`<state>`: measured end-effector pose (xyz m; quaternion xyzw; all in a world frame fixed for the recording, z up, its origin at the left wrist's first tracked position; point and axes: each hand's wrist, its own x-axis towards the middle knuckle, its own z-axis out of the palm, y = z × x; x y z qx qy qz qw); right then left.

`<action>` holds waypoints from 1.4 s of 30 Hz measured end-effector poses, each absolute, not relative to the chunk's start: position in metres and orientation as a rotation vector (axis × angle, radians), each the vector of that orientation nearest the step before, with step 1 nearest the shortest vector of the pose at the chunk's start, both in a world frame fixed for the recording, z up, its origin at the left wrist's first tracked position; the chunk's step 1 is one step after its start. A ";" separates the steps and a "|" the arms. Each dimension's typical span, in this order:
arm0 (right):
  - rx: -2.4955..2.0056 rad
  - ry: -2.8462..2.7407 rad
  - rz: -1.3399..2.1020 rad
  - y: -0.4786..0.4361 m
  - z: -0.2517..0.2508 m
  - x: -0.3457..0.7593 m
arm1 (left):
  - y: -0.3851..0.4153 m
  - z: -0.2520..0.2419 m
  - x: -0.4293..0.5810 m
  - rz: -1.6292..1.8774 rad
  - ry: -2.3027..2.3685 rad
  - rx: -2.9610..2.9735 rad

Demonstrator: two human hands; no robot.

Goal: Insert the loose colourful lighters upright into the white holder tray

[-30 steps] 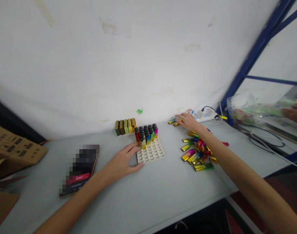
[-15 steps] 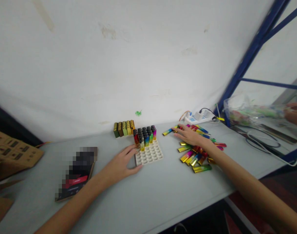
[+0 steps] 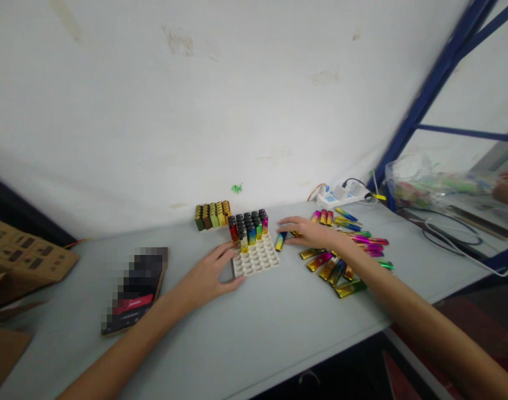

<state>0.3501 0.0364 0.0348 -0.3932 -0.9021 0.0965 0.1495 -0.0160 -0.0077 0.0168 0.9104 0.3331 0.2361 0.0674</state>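
Table (image 3: 187,350): bears everything; places below taken from the white tray. Loose lighters (image 3: 327,269), right of tray: lying in a spread heap, partly under the right forearm (image 3: 402,304), which could scatter some if it dips. White tray (image 3: 256,261): front sockets bare; judged light, so a knock could skid it. Left hand (image 3: 210,278), at tray's left edge: thumb and fingers spread, apparently touching; uneven pressure might shift or tip the tray. Right hand (image 3: 306,232), just right of tray: fingers reach over one lighter; cannot tell whether they pinch it. Standing lighters (image 3: 248,223), tray's rear rows: a fingertip brush might topple one. Single lighter (image 3: 281,241), just beside tray's right edge: glossy, could slip if gripped off-centre.
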 end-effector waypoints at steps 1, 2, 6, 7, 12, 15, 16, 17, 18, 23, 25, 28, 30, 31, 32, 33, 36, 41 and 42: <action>-1.099 -2.586 0.330 0.038 0.037 0.348 | -0.008 0.017 -0.016 0.718 1.001 2.740; -1.090 -2.561 0.353 0.039 0.038 0.348 | -0.008 0.017 -0.016 0.721 0.998 2.738; -1.173 -2.435 0.433 0.035 0.040 0.354 | -0.008 0.016 -0.016 0.708 1.006 2.739; -1.190 -2.396 0.487 0.033 0.040 0.355 | -0.008 0.016 -0.016 0.709 1.009 2.737; -1.132 -2.086 0.706 0.020 0.043 0.347 | -0.008 0.016 -0.016 0.707 0.996 2.737; -1.059 -1.831 0.998 0.014 0.046 0.331 | -0.008 0.017 -0.016 0.705 0.998 2.731; -1.034 -1.746 1.089 0.012 0.047 0.325 | -0.008 0.016 -0.016 0.706 1.000 2.729; -1.016 -1.670 1.154 0.011 0.048 0.320 | -0.008 0.016 -0.015 0.706 1.002 2.727; -1.009 -1.608 1.192 0.010 0.050 0.314 | -0.008 0.016 -0.015 0.705 1.004 2.724; -1.005 -1.400 1.238 0.010 0.053 0.297 | -0.008 0.016 -0.015 0.698 0.995 2.721; -0.954 -1.304 1.313 0.010 0.052 0.293 | -0.008 0.016 -0.015 0.696 1.002 2.724; -0.854 -1.207 1.435 0.005 0.049 0.288 | -0.009 0.016 -0.015 0.706 1.006 2.721; -0.794 -1.168 1.522 -0.002 0.049 0.283 | -0.009 0.017 -0.015 0.719 0.994 2.715; -0.774 -1.157 1.566 -0.005 0.050 0.280 | -0.009 0.017 -0.015 0.722 0.990 2.712; -0.761 -1.156 1.598 -0.008 0.051 0.278 | -0.009 0.017 -0.015 0.721 0.989 2.710; -0.756 -1.169 1.611 -0.011 0.052 0.275 | -0.009 0.017 -0.015 0.717 0.991 2.710; -0.800 -1.256 1.569 -0.015 0.053 0.270 | -0.008 0.015 -0.015 0.711 0.995 2.711; -0.973 -1.474 1.288 -0.014 0.045 0.265 | -0.007 0.014 -0.015 0.736 0.983 2.695; -1.028 -1.533 1.171 -0.014 0.043 0.263 | -0.007 0.014 -0.014 0.738 0.982 2.694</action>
